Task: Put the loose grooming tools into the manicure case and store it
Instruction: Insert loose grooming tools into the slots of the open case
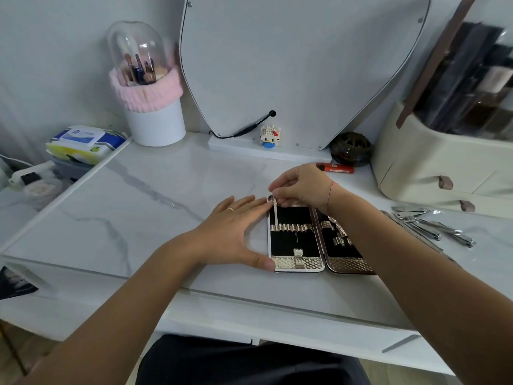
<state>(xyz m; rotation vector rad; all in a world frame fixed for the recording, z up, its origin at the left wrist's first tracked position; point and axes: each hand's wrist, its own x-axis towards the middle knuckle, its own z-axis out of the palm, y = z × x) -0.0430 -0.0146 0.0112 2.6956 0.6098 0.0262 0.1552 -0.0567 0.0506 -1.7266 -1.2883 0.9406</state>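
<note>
An open manicure case (288, 245) lies on the bench (155, 207). The left hand (236, 232) presses flat against its edge. The right hand (302, 184) has its grip pinched on 1 slim tool (275, 215), fitting it into a loop. Several loose tools (433, 226) lie to the right, so most of the work likely remains.

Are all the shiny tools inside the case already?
No, a pile of nail clippers lies on the tabletop right of the open manicure case.

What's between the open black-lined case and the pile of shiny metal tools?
Head view: the person's right forearm crosses there, hiding anything beneath.
</note>
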